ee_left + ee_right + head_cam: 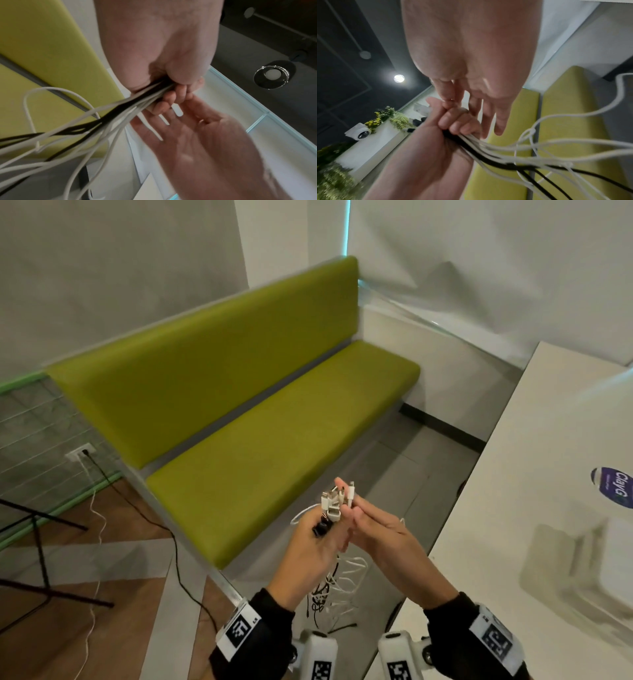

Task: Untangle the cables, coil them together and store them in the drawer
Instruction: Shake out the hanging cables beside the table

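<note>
Green bench (239,392) along the wall, taking most of the head view; everything else placed from it. White table (548,474) to the right of the bench, bare apart from a blue sticker; no drawer in sight, so storing looks some way off.

Out in front of the bench seat, held up in the air: cables (337,583), white and black, hanging in loose loops toward the floor. Not yet coiled; strands cross each other below the fist, so probably partly tangled.

Left hand (313,546) in front of the seat, fingers curled tight round the bunch just under the plugs, strands running out below the fist in the left wrist view. Likely held there to keep all the ends level, so the lengths hang free and can be wound as one.

Right hand (383,539) just right of the left, touching it. Grip mostly loose, fingers long and nearly straight, only the fingertips (450,100) nipping at one white plug, seemingly tucking it in line.

Plugs (334,501) sticking up together above the fist, white ones and one black.
</note>
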